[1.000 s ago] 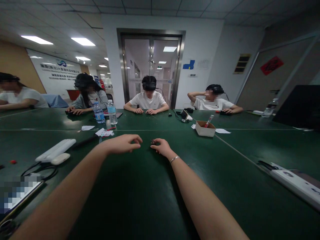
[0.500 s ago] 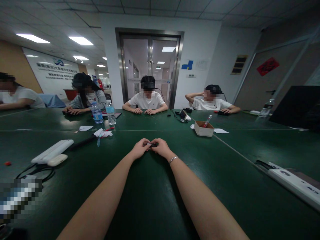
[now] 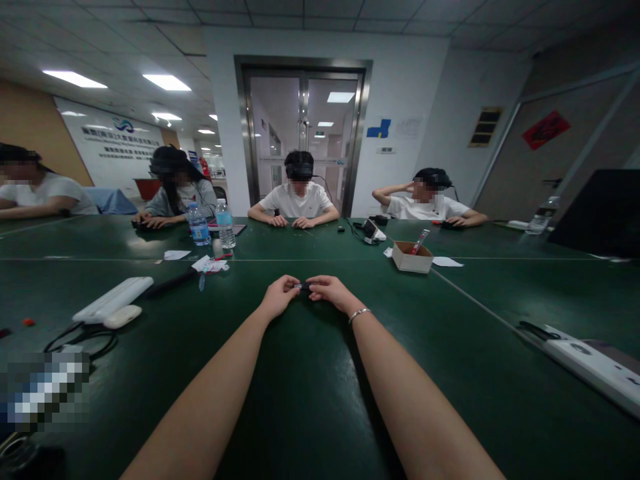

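Out in front of me, both arms reach over the dark green table (image 3: 310, 387). Between the fingertips is a small black object (image 3: 305, 287) with a pale, silvery part at its left end; it is too small to name. My left hand (image 3: 279, 297) pinches the pale end with thumb and fingers. On the other side, my right hand (image 3: 332, 293) has its thumb and fingers closed on the black end, with a silver bracelet (image 3: 359, 315) round that wrist. The fingers cover part of the object.
An open cardboard box (image 3: 412, 260) stands ahead to the right. Water bottles (image 3: 225, 225) and paper scraps (image 3: 211, 265) are ahead left. White power strips lie left (image 3: 114, 299) and right (image 3: 595, 363). Several people (image 3: 300, 200) sit across the table.
My right hand has shifted slightly right, so the hands are a little farther apart and more of the black object shows. The view has turned slightly left.
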The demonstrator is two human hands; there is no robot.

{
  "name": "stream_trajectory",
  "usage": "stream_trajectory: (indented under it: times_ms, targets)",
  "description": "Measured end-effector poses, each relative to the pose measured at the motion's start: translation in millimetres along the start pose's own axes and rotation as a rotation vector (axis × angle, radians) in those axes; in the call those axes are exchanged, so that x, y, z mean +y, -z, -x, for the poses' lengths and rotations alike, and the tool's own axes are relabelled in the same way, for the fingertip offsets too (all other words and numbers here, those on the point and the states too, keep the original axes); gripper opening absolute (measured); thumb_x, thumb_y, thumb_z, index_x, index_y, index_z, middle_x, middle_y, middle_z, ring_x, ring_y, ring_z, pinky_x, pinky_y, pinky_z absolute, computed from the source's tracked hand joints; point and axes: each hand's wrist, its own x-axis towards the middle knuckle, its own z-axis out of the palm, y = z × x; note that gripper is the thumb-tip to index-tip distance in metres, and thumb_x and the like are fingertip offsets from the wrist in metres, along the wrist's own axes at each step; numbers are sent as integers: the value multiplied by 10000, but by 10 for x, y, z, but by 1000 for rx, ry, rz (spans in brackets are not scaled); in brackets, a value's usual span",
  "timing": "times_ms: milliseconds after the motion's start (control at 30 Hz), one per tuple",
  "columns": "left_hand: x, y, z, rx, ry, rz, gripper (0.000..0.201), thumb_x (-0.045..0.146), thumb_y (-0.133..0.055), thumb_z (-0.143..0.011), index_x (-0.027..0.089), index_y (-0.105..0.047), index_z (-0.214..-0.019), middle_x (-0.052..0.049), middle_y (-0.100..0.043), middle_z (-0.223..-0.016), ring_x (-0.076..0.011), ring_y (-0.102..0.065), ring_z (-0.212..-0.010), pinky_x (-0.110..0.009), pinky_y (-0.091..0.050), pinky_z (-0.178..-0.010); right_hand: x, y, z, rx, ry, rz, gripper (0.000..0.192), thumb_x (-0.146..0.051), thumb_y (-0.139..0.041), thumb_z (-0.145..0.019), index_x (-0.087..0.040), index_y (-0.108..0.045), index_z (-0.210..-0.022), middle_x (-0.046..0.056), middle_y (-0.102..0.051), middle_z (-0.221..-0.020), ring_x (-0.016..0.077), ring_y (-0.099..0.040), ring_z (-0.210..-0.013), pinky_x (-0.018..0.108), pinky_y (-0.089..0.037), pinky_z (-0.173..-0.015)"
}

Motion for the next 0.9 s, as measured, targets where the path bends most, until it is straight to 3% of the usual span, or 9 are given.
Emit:
stream_trajectory:
  times_ms: [267, 900]
  targets:
    - [57, 15, 30, -17, 70, 41, 238, 332, -575, -765, 143, -585, -910, -56, -641, -784, -140, -616, -691, -257, -484, -625, 4, 24, 16, -8, 26, -74, 291, -25, -663, -687, -125, -635, -959, 34, -609, -842, 84, -629, -619, 172, -554, -598]
    - [18, 17, 5, 20, 81, 78, 282, 401, -544, -775, 133, -576, -858, -45, -639, -681, -128, -605, -590, -223, -449, -526, -21, 29, 34, -28, 26, -148, 251, -19, -597, -746, -115, -623, -976, 44, -626, -812, 105, -650, -624, 190, -562, -634]
